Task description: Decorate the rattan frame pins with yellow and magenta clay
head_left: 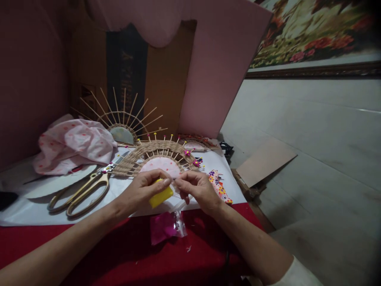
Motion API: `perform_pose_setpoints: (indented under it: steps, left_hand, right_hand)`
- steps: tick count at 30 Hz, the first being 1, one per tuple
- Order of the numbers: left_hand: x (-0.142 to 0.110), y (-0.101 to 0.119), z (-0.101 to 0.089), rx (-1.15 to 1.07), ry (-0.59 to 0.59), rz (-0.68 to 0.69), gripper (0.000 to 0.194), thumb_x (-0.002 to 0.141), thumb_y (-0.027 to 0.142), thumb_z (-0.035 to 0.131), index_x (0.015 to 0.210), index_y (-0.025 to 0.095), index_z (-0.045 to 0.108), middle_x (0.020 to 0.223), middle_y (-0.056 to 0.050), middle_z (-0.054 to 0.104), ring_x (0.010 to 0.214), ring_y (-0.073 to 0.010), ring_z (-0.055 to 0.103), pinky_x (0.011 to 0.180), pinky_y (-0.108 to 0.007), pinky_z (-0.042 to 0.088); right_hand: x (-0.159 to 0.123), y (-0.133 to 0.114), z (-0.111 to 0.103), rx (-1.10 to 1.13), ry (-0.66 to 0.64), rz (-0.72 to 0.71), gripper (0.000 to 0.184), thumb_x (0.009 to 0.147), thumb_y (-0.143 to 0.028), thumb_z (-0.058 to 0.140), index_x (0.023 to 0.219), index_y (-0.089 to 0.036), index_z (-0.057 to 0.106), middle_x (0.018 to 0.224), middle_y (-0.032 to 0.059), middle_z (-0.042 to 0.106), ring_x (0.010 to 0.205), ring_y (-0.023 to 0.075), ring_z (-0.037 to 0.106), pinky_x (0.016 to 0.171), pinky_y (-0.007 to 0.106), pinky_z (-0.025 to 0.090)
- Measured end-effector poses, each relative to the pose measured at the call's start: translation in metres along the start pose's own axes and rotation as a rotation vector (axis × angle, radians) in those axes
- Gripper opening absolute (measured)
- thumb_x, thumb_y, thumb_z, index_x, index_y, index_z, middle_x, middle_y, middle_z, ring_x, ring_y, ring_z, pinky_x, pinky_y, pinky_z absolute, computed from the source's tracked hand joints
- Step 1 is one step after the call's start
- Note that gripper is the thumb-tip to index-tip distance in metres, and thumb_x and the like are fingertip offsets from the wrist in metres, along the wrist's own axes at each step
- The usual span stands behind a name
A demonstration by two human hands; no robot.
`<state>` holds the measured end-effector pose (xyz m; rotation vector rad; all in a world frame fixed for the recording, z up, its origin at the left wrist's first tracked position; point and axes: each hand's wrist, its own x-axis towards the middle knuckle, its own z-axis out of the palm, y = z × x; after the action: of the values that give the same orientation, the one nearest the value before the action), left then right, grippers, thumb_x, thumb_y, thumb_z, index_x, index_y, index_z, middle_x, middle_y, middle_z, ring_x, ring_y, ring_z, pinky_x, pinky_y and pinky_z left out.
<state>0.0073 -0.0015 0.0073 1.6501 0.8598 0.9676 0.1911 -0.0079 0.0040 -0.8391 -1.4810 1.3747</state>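
We find the left hand (pixel 149 186) pinching the yellow packet (pixel 161 197) near the front edge of the white surface (pixel 32 214), the right hand (pixel 201 190) with fingertips pressed together, hold unclear; a hard tug could cause spillage.

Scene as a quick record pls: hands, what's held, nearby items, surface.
left_hand: left hand, fingers gripping yellow packet
right_hand: right hand, fingers bunched beside left hand; anything pinched is unclear
ahead: woven arc with colored-tipped spokes
left_side: scissors, dotted cloth
near_edge: pink packet, below the hands
back: bare-spoked frame
surface: white sheet over red cloth
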Motion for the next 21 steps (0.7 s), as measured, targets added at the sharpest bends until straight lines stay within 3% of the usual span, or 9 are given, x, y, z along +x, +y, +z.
perform_pose_setpoints:
  steps: [13, 15, 18, 21]
  left_hand:
    - [-0.002, -0.001, 0.000, 0.067, -0.028, 0.005, 0.028, 0.081, 0.041, 0.057, 0.075, 0.014, 0.061, 0.070, -0.001, 0.058, 0.063, -0.0116, 0.050, 0.056, -0.022, 0.038]
    - [-0.001, -0.001, -0.001, 0.063, 0.025, -0.002, 0.029, 0.080, 0.043, 0.057, 0.075, 0.015, 0.060, 0.068, 0.001, 0.056, 0.060, -0.0106, 0.048, 0.053, -0.021, 0.037]
    - [0.004, 0.001, -0.011, 0.033, 0.197, -0.065, 0.033, 0.079, 0.048, 0.055, 0.075, 0.015, 0.056, 0.062, 0.002, 0.051, 0.054, -0.0104, 0.045, 0.047, -0.020, 0.033]
    - [0.010, 0.000, -0.028, 0.188, 0.357, -0.106, 0.037, 0.080, 0.050, 0.049, 0.070, 0.015, 0.056, 0.059, 0.001, 0.051, 0.051, -0.0120, 0.045, 0.045, -0.022, 0.032]
  right_hand:
    - [-0.002, 0.000, 0.001, -0.008, -0.036, 0.064, 0.032, 0.074, -0.046, 0.067, 0.069, -0.014, 0.062, 0.055, -0.0028, 0.055, 0.044, 0.0062, 0.050, 0.037, 0.016, 0.042]
    - [-0.002, -0.001, 0.001, -0.035, -0.009, 0.041, 0.033, 0.077, -0.047, 0.064, 0.072, -0.014, 0.064, 0.057, -0.0016, 0.057, 0.045, 0.0062, 0.050, 0.038, 0.016, 0.041]
    - [0.000, 0.000, 0.000, -0.049, 0.064, 0.010, 0.033, 0.077, -0.046, 0.064, 0.071, -0.014, 0.065, 0.061, 0.0001, 0.059, 0.045, 0.0060, 0.049, 0.038, 0.016, 0.040]
    - [0.001, 0.002, -0.001, -0.050, 0.150, -0.021, 0.032, 0.077, -0.045, 0.065, 0.069, -0.014, 0.064, 0.058, -0.0006, 0.058, 0.044, 0.0059, 0.047, 0.036, 0.016, 0.037]
